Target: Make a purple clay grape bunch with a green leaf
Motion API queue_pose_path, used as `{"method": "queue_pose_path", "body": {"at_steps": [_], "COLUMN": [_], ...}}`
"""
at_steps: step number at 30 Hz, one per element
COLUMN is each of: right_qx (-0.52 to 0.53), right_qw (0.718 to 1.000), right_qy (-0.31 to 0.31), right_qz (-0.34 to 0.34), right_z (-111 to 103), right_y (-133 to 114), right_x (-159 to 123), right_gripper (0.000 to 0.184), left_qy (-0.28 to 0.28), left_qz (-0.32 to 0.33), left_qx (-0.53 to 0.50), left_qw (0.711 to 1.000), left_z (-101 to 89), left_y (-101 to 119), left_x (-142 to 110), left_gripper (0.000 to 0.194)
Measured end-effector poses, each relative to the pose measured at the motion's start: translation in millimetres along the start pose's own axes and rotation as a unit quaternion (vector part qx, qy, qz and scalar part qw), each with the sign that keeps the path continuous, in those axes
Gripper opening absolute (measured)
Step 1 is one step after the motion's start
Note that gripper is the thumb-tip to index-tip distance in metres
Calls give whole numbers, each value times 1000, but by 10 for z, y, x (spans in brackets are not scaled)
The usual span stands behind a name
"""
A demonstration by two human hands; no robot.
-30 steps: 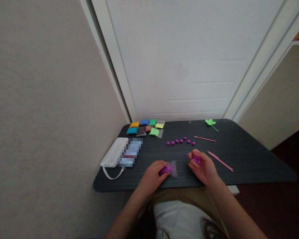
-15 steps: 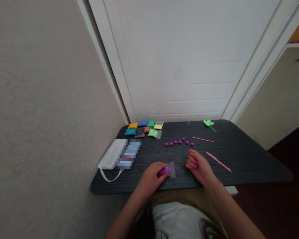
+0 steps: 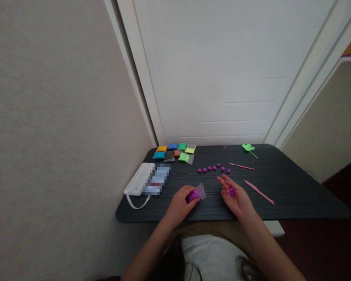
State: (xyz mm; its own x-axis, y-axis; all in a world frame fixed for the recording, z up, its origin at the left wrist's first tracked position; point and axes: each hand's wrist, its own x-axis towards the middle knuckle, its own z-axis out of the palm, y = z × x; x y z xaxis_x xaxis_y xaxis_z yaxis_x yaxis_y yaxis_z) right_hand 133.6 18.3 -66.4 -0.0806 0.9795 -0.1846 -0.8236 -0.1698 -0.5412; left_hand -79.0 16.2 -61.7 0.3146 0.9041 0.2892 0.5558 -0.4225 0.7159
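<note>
My left hand (image 3: 181,203) is closed around a small clear bag of purple clay (image 3: 194,195), with the bag's crinkled end sticking out to the right. My right hand (image 3: 236,200) is turned palm up, its fingers loosely uncurled. In it rests a small lump of purple clay (image 3: 232,191). Just beyond both hands lie several little purple clay balls (image 3: 210,168) in an uneven row. A pink modelling knife (image 3: 259,192) is to the right of my right hand, and a thin pink modelling tool (image 3: 241,166) lies farther back.
Several packets of coloured clay (image 3: 159,155) are grouped at the back left of the dark table (image 3: 301,195). A white power bank (image 3: 140,178) and a blurred-out phone (image 3: 158,179) lie at the left, joined by a cable. A green clay clover (image 3: 248,147) is at the back right.
My right hand's fingers have uncurled, showing more of the purple lump. My left hand keeps hold of the bag, its end now tilted upward. The view has shifted slightly.
</note>
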Motion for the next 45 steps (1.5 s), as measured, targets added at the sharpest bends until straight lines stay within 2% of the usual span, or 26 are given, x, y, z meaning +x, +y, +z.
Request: {"method": "queue_pose_path", "body": {"at_steps": [3, 5, 7, 10, 14, 15, 17, 20, 22, 24, 25, 27, 28, 29, 31, 34, 37, 39, 42, 43, 45], "right_qx": [-30, -62, -115, -240, -359, -442, -581, -714, -769, -795, -796, -778, -761, -740, -696, -647, -607, -589, -576, -571, -556], "right_qw": [999, 997, 989, 958, 914, 874, 775, 642, 577, 541, 535, 547, 564, 586, 638, 699, 744, 758, 758, 758, 766], "right_qy": [-9, -27, -18, 23, 33, 25, -3, -36, -28, -14, -8, 1, 3, 3, -9, -35, -41, -49, -91, -110, -144], "right_qz": [-19, -47, -88, -157, -184, -198, -247, -278, -272, -276, -283, -308, -320, -329, -330, -304, -276, -277, -294, -296, -289], "right_z": [-32, -37, -37, -37, -26, -18, 1, 29, 35, 29, 23, 15, 16, 24, 63, 176, 303, 368, 438, 458, 500], "right_y": [52, 71, 75, 71, 89, 104, 155, 269, 342, 386, 393, 374, 351, 325, 271, 225, 220, 213, 166, 141, 85], "right_x": [-31, -47, -49, -34, -28, -31, -39, -40, -30, -17, -14, -24, -40, -64, -132, -259, -388, -475, -611, -655, -735], "right_gripper": [17, 23, 29, 28, 13, 15, 22, 31, 31, 29, 29, 28, 28, 28, 27, 26, 28, 28, 24, 22, 19], "left_qy": [13, 15, 8, 9, 13, 14, 22, 21, 14, 3, -6, -32, -48, -62, -84, -97, -115, -120, -95, -83, -98], "left_qz": [-45, -64, -63, -60, -82, -91, -101, -109, -141, -187, -206, -233, -244, -253, -260, -211, -158, -145, -126, -108, -61], "left_qx": [-8, -12, -17, -23, -50, -63, -105, -237, -371, -520, -584, -667, -685, -691, -683, -653, -579, -487, -317, -265, -172], "left_qw": [999, 998, 998, 998, 995, 994, 989, 965, 918, 833, 786, 707, 684, 674, 678, 721, 791, 853, 935, 955, 978], "left_z": [-15, -20, -24, -33, -59, -68, -88, -122, -137, -134, -122, -75, -42, -5, 65, 120, 73, -16, -193, -249, -338], "left_y": [-1, -2, 4, 19, 15, 7, -18, -72, -113, -145, -153, -143, -126, -103, -44, 48, 154, 261, 472, 541, 649], "left_x": [-1, 0, 1, -2, 2, 6, 16, 24, 21, 15, 12, 8, 7, 5, -3, -35, -85, -124, -190, -215, -268], "left_gripper": [31, 33, 33, 32, 35, 35, 36, 36, 35, 35, 35, 34, 33, 32, 33, 43, 55, 50, 41, 42, 41]}}
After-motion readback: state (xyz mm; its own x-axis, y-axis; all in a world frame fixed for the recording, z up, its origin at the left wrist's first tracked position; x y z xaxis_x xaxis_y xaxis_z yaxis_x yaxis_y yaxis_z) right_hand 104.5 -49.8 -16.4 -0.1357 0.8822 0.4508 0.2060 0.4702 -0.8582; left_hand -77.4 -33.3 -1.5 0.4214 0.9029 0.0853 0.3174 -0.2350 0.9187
